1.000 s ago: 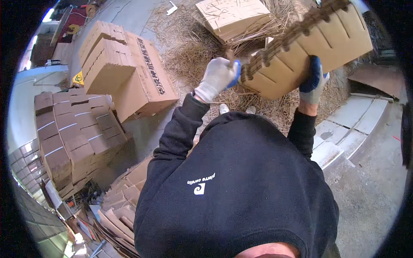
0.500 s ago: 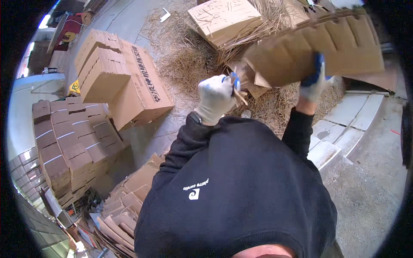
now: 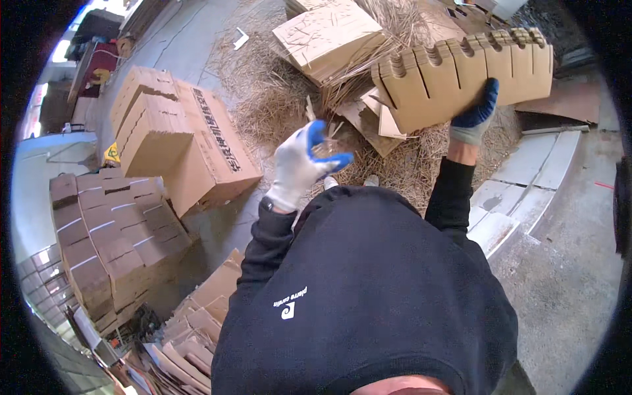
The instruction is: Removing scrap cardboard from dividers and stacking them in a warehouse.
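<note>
My right hand (image 3: 475,115), in a white glove with a blue palm, grips a stack of slotted cardboard sheets (image 3: 461,82) from its near side. The stack is held up at the right, its notched edge facing away from me. My left hand (image 3: 308,161), gloved the same way, is in the air over the floor with thumb and fingers apart and nothing between them. Just beyond it are thin cardboard strips (image 3: 311,110), apparently loose. Below the held stack lie some flat cardboard pieces (image 3: 378,125) on the scraps.
Cardboard scraps (image 3: 263,99) cover the floor ahead, around a stack of cardboard sheets (image 3: 329,39). To the left, notched stacks (image 3: 155,125) rest on a large carton (image 3: 214,145), beside a strapped pile (image 3: 118,230). Flattened cardboard (image 3: 191,329) lies lower left; pale slabs (image 3: 526,184) lie right.
My left hand has opened and let go of the bunch of cardboard strips, moving slightly left and nearer. The slotted stack in my right hand has swung to a steadier, more level position.
</note>
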Demonstrator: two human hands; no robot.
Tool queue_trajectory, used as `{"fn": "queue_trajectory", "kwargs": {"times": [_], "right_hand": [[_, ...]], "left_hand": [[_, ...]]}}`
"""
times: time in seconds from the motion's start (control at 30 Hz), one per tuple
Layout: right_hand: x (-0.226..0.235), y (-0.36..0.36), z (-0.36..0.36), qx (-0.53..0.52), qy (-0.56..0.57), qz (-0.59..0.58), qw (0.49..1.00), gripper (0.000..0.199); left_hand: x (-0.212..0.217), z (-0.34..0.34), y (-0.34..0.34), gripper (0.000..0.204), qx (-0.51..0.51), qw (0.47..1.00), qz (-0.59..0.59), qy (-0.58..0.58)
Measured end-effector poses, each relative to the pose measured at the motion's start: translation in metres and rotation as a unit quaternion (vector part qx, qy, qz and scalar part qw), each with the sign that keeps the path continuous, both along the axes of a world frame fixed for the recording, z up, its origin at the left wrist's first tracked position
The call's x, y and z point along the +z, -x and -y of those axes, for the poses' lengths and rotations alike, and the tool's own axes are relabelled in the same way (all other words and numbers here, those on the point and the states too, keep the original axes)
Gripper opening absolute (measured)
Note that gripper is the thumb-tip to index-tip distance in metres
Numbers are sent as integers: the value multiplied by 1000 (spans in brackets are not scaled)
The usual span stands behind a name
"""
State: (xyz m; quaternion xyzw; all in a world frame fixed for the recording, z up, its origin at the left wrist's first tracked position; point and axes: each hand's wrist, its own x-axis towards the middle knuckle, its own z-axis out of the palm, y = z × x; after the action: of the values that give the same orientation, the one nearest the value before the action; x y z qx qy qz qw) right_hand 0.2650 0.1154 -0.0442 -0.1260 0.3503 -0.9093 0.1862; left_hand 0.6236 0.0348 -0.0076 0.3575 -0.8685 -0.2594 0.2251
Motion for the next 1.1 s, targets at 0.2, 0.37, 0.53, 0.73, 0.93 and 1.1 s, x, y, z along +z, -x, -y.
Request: {"fn": "queue_trajectory", "kwargs": {"times": [0.2,0.37,0.53,0.73,0.93,1.1], "right_hand": [[-5,-28,16,65,-47,-10,997,49],[-14,-44,6,58,-119,-7,991,43],[-37,-35,0,19,-138,-120,983,33],[-53,-30,-2,111,-118,-75,984,35],[-96,-24,5,194,-43,150,969,46],[-61,-69,19,278,-51,229,932,48]], "left_hand": [[12,-11,58,47,-37,996,-72,26],[-1,-22,65,21,2,996,-91,22],[-12,-34,70,20,-6,994,-14,110],[-14,-18,50,14,-34,992,-2,124],[-32,-6,21,50,193,920,-301,-157],[-4,-34,42,81,124,964,-223,-73]]}}
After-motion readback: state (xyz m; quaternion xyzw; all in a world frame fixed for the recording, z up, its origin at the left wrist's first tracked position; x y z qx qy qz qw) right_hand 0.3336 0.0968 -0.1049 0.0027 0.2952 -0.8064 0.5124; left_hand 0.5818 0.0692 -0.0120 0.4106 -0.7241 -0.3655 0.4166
